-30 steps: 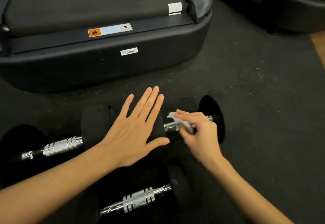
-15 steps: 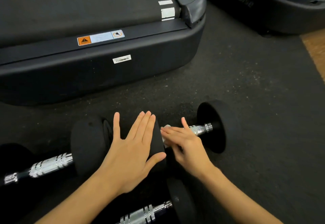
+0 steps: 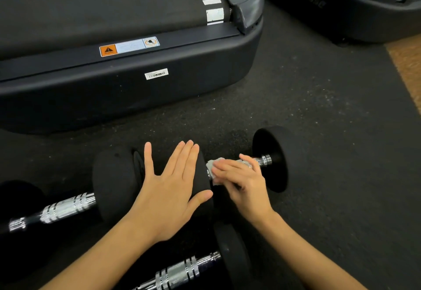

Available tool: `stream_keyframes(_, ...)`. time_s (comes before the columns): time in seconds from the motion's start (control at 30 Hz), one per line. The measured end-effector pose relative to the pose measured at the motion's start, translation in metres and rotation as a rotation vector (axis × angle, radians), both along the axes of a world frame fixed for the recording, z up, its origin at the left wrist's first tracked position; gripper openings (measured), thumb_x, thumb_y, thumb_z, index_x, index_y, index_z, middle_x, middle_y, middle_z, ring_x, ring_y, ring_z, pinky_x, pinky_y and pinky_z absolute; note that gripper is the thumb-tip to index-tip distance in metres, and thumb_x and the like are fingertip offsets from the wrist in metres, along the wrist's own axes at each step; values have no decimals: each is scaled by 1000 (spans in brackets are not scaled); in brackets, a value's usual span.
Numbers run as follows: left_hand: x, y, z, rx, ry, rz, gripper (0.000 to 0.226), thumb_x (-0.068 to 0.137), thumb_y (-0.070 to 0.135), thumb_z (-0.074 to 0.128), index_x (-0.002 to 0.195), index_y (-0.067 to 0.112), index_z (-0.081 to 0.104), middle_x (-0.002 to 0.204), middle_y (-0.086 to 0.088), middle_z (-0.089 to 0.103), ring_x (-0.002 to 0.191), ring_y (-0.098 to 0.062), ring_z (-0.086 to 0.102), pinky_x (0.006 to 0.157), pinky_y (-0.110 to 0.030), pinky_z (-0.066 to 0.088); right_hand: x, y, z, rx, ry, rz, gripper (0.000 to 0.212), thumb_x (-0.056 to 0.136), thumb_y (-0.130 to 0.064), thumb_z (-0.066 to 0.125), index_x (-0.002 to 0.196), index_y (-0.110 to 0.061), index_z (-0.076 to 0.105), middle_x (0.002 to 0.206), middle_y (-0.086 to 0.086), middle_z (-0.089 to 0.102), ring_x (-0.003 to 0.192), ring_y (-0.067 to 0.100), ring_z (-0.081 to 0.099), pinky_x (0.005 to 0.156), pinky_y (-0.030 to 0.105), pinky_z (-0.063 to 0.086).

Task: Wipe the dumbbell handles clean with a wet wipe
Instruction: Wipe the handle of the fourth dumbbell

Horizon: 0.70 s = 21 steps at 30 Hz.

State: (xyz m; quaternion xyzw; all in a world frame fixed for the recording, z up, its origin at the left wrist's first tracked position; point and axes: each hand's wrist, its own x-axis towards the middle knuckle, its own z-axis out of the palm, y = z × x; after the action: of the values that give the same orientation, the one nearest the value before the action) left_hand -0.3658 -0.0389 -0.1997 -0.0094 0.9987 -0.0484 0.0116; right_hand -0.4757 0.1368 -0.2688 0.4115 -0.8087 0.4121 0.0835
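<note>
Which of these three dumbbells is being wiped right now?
The far right dumbbell: the right hand holds the wet wipe on its handle; the others' handles lie bare.

Single head view, angled forward-down, close over floor mat (image 3: 319, 130) at arm's reach.

Dim, even light, glints on the chrome handles (image 3: 68, 210), motion blur on the right hand (image 3: 241, 182), wide-angle bending at edges

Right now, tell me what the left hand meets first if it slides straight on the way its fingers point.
Probably bare rubber floor, then the treadmill base; the left hand lies flat on a dumbbell weight.
</note>
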Motion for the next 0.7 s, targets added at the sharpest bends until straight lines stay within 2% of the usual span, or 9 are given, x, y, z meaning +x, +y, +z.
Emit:
stream_keyframes(0.13, 0, 0, -1, 11, 2, 4, 84, 96, 63, 25, 151, 1, 31, 158, -14, 32, 146, -26, 32, 107, -76, 20, 5, 5, -3, 74, 3, 98, 27, 87, -15, 58, 109, -22, 73, 121, -11, 68, 124, 0, 53, 115, 32, 25)
stream_keyframes(0.23, 2, 2, -2, 17, 2, 9, 83, 96, 63, 25, 152, 1, 29, 159, -14, 31, 147, -26, 31, 108, -76, 20, -7, 5, 5, 76, -76, 100, 27, 89, -14, 63, 112, -23, 73, 121, -13, 67, 118, 2, 56, 112, 36, 31)
stream_keyframes(0.33, 3, 1, -2, 18, -4, 13, 84, 97, 64, 22, 153, 2, 27, 160, -13, 30, 148, -25, 29, 108, -75, 19, -8, -2, 16, 57, -162, 129, 28, 90, -14, 64, 116, -21, 71, 122, -11, 66, 114, 5, 56, 100, 37, 42)
stream_keyframes(0.47, 3, 2, -3, 28, 0, 14, 83, 97, 64, 22, 153, 3, 27, 160, -12, 30, 147, -25, 29, 108, -76, 19, -9, 7, 12, 137, -86, 184, 45, 84, -1, 69, 123, -22, 67, 129, -10, 63, 120, 6, 52, 97, 33, 44)
stream_keyframes(0.57, 2, 3, -3, 25, -1, 17, 83, 97, 64, 20, 152, 3, 27, 159, -13, 31, 147, -26, 30, 108, -76, 20, -13, 1, 15, 165, -81, 187, 40, 81, -10, 75, 117, -26, 70, 122, -11, 66, 115, 5, 56, 101, 28, 39)
stream_keyframes(0.7, 1, 3, -2, 11, 0, 12, 83, 96, 63, 21, 151, 2, 30, 157, -15, 35, 145, -28, 34, 108, -76, 19, -27, -12, 33, 340, -80, 219, 30, 84, -24, 71, 114, -26, 71, 107, -14, 72, 103, 2, 60, 116, 26, 19)
